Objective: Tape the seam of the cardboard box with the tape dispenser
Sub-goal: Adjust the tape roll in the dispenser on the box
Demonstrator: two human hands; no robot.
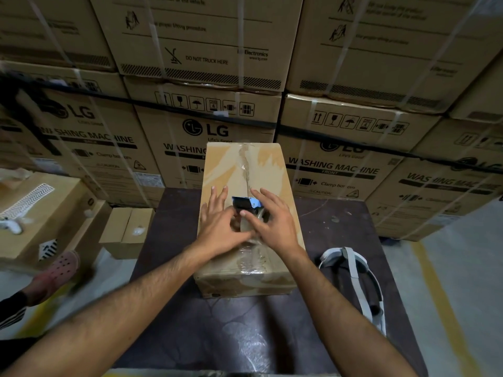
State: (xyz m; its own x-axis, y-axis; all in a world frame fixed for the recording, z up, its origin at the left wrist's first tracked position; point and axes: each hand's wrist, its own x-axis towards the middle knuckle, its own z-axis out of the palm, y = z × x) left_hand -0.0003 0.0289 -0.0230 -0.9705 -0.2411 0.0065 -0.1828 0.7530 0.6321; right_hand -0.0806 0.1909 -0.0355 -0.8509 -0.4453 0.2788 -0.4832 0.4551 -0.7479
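Setup: cardboard box (245, 170) lies lengthwise on the dark table (190, 322), its top seam (248, 180) running away from the person. Crinkled clear tape (253, 259) covers the near end of the seam; the far part carries only a torn old strip.

Tape dispenser (246, 204) sits on the box top, on the seam about mid-length, blade end pointing away.

Left hand (217, 221): fingers straight and spread, flat on the box lid just beside the dispenser, thumb towards it. Holds nothing.
Right hand (269, 219): fingers stretched forward over the dispenser, thumb laid against its near side. No wrapped grip visible (the handle is hidden under the palm).

Handling, judged: the dispenser is rigid and light; take it by the handle, away from the toothed blade. The lid is stiff at the edges but probably gives along the seam, so press down moderately while the flat left hand steadies the box. Clear tape wrinkles easily, as the near end shows; keep it taut.

Also present: white headset (351, 268) on the table at right, apart from the box; washing machine cartons (206, 137) stacked behind.
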